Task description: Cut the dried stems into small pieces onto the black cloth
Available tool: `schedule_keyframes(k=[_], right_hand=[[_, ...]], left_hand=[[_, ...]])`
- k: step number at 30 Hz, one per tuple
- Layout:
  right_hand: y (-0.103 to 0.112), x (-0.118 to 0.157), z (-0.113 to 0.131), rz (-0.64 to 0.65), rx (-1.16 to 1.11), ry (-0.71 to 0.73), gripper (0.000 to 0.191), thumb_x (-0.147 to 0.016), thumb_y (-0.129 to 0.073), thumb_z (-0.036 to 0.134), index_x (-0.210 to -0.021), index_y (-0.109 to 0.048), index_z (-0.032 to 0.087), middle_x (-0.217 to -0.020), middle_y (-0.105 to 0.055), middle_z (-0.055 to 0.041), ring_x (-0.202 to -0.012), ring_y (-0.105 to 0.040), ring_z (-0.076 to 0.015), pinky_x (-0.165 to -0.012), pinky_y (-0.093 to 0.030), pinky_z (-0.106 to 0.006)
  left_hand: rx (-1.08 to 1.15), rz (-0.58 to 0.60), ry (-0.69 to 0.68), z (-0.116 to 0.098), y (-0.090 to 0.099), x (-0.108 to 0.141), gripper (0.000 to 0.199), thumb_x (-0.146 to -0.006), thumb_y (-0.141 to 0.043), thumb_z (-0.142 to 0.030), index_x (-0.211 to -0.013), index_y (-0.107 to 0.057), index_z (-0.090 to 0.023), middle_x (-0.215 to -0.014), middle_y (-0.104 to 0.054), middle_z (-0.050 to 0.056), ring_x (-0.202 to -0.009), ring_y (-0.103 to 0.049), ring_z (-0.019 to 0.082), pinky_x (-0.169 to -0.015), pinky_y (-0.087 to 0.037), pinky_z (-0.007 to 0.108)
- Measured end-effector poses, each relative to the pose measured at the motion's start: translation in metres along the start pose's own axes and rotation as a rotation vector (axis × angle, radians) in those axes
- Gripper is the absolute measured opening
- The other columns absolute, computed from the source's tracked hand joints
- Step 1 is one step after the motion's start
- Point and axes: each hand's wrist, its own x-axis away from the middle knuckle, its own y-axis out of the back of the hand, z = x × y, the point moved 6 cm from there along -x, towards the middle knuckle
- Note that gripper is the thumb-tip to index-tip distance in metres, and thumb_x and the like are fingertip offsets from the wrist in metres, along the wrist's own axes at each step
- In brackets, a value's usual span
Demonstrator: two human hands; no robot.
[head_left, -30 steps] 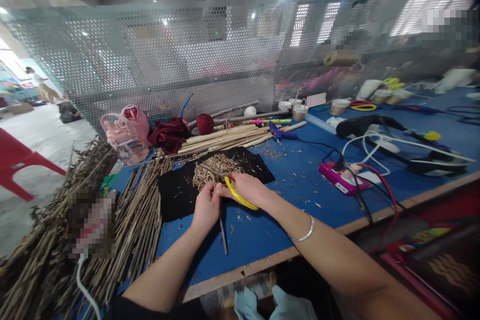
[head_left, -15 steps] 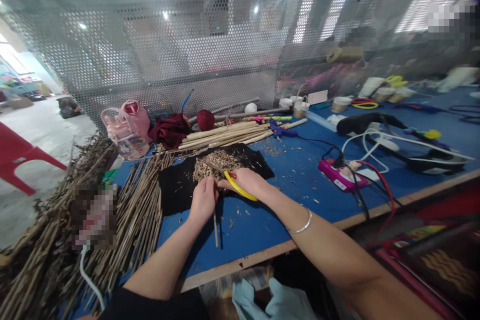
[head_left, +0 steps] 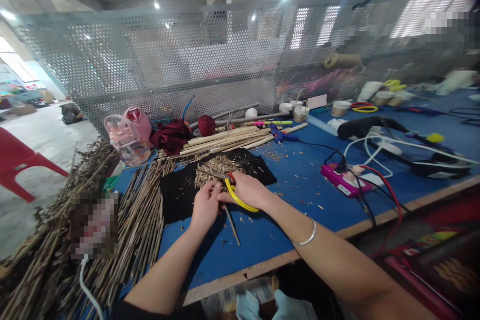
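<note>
My right hand is closed around scissors with a curved yellow handle and a bit of red near the pivot. The blades point left over a heap of small dry plant clippings. My left hand pinches a thin dry stick, whose lower end slants down over the blue table. Both hands meet at the near edge of the heap, and the fingers hide the stick's upper part. Beneath the heap lies a black cloth.
Bundles of dry stems cover the left side. Behind the cloth are pale peeled sticks, a dark red yarn ball and a blue glue gun. A purple power strip with cables sits right. A perforated metal screen stands behind.
The stick's lower end has swung to the right, from nearly upright to slanted. The scissor blades show more clearly over the clippings. The whole view has shifted slightly.
</note>
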Motion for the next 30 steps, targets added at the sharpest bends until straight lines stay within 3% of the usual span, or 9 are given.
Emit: schedule_keyframes(k=[17, 30], right_hand=[[0.006, 0.000, -0.001, -0.013, -0.058, 0.029, 0.067, -0.061, -0.055, 0.071, -0.099, -0.051, 0.016, -0.098, -0.061, -0.0115, -0.087, -0.059, -0.0243, -0.065, -0.039, -0.027], [0.001, 0.003, 0.008, -0.036, -0.009, -0.020, 0.063, -0.067, -0.045, 0.074, -0.094, -0.053, 0.018, -0.088, -0.064, -0.0093, -0.081, -0.061, -0.0230, -0.061, -0.037, -0.026]], left_hand=[[0.027, 0.046, -0.015, 0.003, -0.002, 0.000, 0.030, -0.076, -0.050, -0.048, -0.078, -0.051, -0.018, -0.052, -0.054, -0.003, -0.039, -0.047, 0.008, -0.033, -0.032, 0.016], [0.055, 0.019, -0.002, 0.002, -0.002, 0.001, 0.030, -0.076, -0.049, -0.048, -0.077, -0.050, -0.018, -0.052, -0.052, -0.003, -0.041, -0.049, 0.009, -0.035, -0.036, 0.016]])
